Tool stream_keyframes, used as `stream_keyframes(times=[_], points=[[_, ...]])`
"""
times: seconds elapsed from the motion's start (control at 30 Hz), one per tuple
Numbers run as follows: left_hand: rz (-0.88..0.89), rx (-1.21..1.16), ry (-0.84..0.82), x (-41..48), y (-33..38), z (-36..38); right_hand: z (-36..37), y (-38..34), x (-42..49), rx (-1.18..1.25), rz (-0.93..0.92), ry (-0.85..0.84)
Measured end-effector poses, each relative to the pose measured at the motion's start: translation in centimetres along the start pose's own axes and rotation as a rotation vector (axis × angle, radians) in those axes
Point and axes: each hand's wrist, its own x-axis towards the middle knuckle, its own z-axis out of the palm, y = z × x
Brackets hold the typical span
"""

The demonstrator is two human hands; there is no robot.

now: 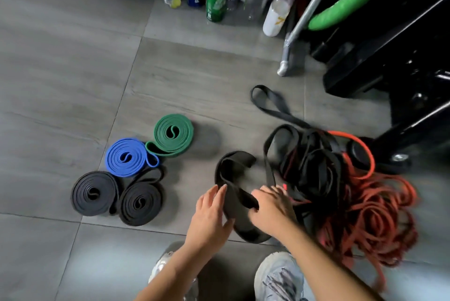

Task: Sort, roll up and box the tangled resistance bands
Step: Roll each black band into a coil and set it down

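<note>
Four rolled bands [126,157] lie on the floor [73,57]. Left hand [209,217], fingers straight, steadies the wide black band [233,169] beside the tangled pile [328,178]; right hand [270,210] grips a fold. Risk: the loose coil may spring open if that grip slackens.

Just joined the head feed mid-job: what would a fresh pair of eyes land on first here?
The tangled heap of black and red bands at right grabs the eye first. At left, four finished rolls lie on the floor: a green roll, a blue roll and two black rolls. Near centre, the right hand grips a wide black band while the left hand touches its side.
</note>
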Motion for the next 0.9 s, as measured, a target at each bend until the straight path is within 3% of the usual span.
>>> stream_keyframes(times=[0.1,0.3,0.37,0.5,0.6,0.7,0.9], points=[[0.133,0.023,0.02,-0.2,2.7,-2.0,-3.6,-2.5,-2.1,0.171,-0.113,0.123],[0.299,0.098,0.189,0.0,9.7,-11.2,-13.6,-1.2,-7.5,0.459,-0.097,0.301],[0.328,0.074,0.164,-1.1,12.7,-14.5,-17.8,0.2,-9.9,0.571,-0.075,0.379],[0.342,-0.063,0.076,-4.8,19.0,-20.0,-25.5,2.1,-14.9,0.702,-0.126,0.422],[0.402,-0.364,0.033,-8.9,23.7,-23.6,-28.7,1.9,-19.0,0.837,-0.235,0.473],[0.456,-0.651,-0.043,-13.6,27.5,-26.0,-30.1,0.9,-22.8,0.984,-0.333,0.52],[0.585,-0.825,-0.125,-20.4,31.4,-26.5,-30.4,-0.5,-28.5,1.089,-0.459,0.554]])
